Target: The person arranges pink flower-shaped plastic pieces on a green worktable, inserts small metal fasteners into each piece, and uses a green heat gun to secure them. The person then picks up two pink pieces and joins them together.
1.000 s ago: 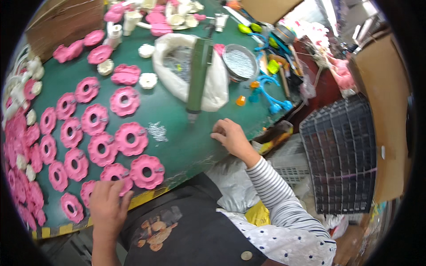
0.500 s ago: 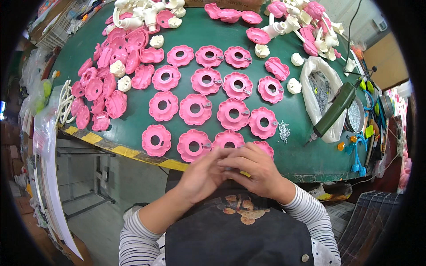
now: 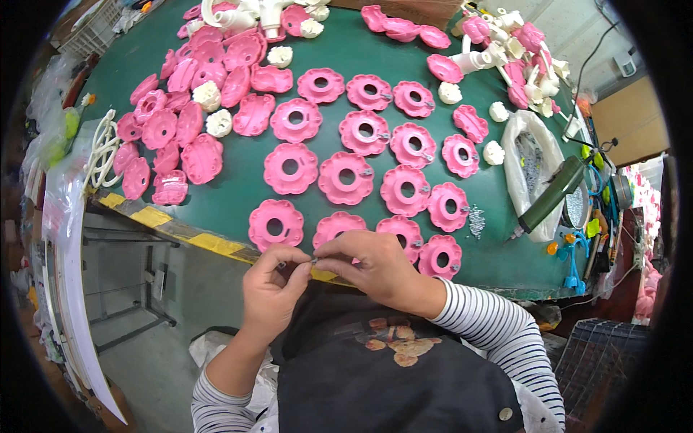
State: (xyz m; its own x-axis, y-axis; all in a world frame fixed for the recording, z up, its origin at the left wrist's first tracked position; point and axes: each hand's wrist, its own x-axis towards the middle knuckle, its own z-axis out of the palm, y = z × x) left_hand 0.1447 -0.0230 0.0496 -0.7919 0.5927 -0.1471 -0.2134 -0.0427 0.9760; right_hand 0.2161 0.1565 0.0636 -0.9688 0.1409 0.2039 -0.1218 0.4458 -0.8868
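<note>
- We brought our left hand [image 3: 271, 292] and right hand [image 3: 379, 267] together at the near edge of the green bench [image 3: 231, 202], fingertips meeting just above our dark apron [image 3: 390, 382].
- Both hands pinched a tiny small part [image 3: 313, 260] between thumb and forefinger; it was too small for us to tell what kind of piece it was.
- Just beyond our right hand lay a pink flower-shaped disc [image 3: 339, 227], partly hidden by our knuckles, with another pink disc [image 3: 276, 224] just beyond our left hand.
- Further out from the hands, more of these holed pink discs sat in rough rows [image 3: 346, 177] across the bench.
- Well beyond our left hand, a heap of pink shells [image 3: 180, 123] lay mixed with small white flower pieces [image 3: 219, 123].
- Out past our right hand, a dark green power screwdriver [image 3: 552, 196] rested tilted across a clear plastic bag [image 3: 530, 155], with a small scatter of screws [image 3: 476, 221] on the bench beside it.
- A yellow and black striped strip [image 3: 180, 229] ran along the bench edge near our left hand.
</note>
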